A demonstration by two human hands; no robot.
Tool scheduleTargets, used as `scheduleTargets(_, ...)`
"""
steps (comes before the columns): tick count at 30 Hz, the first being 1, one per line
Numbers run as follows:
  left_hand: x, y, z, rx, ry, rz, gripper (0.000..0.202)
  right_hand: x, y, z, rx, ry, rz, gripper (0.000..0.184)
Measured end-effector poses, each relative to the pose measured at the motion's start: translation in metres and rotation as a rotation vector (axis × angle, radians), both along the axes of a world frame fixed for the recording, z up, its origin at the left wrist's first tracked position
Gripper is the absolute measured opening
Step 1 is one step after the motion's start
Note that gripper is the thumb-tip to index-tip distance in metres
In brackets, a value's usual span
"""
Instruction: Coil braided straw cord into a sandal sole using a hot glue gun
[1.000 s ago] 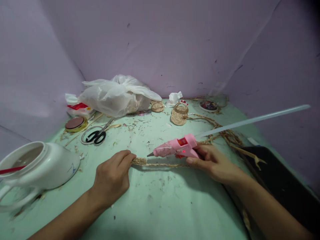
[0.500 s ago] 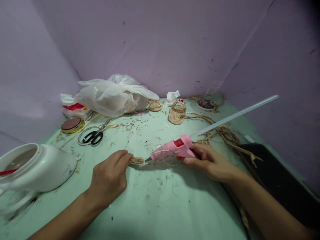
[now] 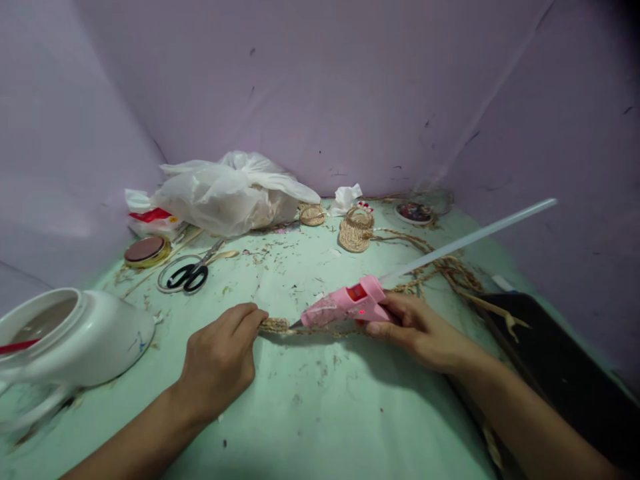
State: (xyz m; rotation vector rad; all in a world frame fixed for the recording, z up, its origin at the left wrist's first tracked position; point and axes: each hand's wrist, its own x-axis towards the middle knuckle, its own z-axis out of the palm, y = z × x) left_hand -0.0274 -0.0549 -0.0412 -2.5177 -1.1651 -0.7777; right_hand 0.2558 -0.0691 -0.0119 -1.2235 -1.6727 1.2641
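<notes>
At the middle of the bench (image 3: 300, 413), nearer its front edge than its back edge, my left hand (image 3: 220, 360) pinches a short braided strip (image 3: 276, 325), its fingers closed on the left end so that only the right part of the strip shows. A thin twisted cord (image 3: 325, 331) runs from it to the right, passing beneath the pink glue gun (image 3: 345, 305). My right hand (image 3: 425, 333) has its fingers wrapped around the handle of that gun, thumb lying along the near side. Its nozzle points left, right at the end of the strip; whether the tip touches the fibre I cannot tell. A small red light glows on its body, and a long clear glue stick (image 3: 475, 238) slants up out of its back.

Toward the back edge of the bench sit a knotted plastic bag (image 3: 225, 200), a round woven piece (image 3: 313, 215) and a small woven slipper (image 3: 355, 233) with red and white beads. Scissors (image 3: 194, 275) with black handles lie left of centre, beyond my left hand. A white pot (image 3: 117, 333) stands by the left edge; along the right edge lies a black, flat object (image 3: 555, 373), with loose braided cords (image 3: 453, 270) beyond it.
</notes>
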Motion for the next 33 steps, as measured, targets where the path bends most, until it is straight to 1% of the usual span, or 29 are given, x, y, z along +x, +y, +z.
scheduleTargets(6,-0.0015,0.0004,-0.0018,0.044,-0.018,-0.013,0.029,-0.0002,-0.0003,-0.0013,-0.009,0.001,-0.019,0.021)
scheduleTargets(11,-0.0004,0.0012,-0.0009,0.055,-0.012,-0.004,0.029,0.0004,0.0002,-0.0021,-0.048,0.022,-0.005,0.025)
scheduleTargets(19,-0.0017,0.0011,-0.0028,0.059,-0.009,-0.009,0.030,0.0007,0.0014,-0.0028,-0.045,0.005,0.015,0.025)
scheduleTargets(24,-0.0027,0.0018,-0.0040,0.065,-0.010,-0.016,0.031,-0.0002,0.0014,-0.0036,-0.035,0.043,0.023,0.025)
scheduleTargets(28,-0.0022,0.0026,-0.0039,0.090,-0.010,-0.021,0.029,-0.0013,0.0011,-0.0027,-0.045,0.080,0.028,0.022)
scheduleTargets(33,-0.0024,0.0025,-0.0045,0.099,-0.017,-0.009,0.028,-0.0014,0.0014,-0.0032,-0.039,0.058,0.015,0.020)
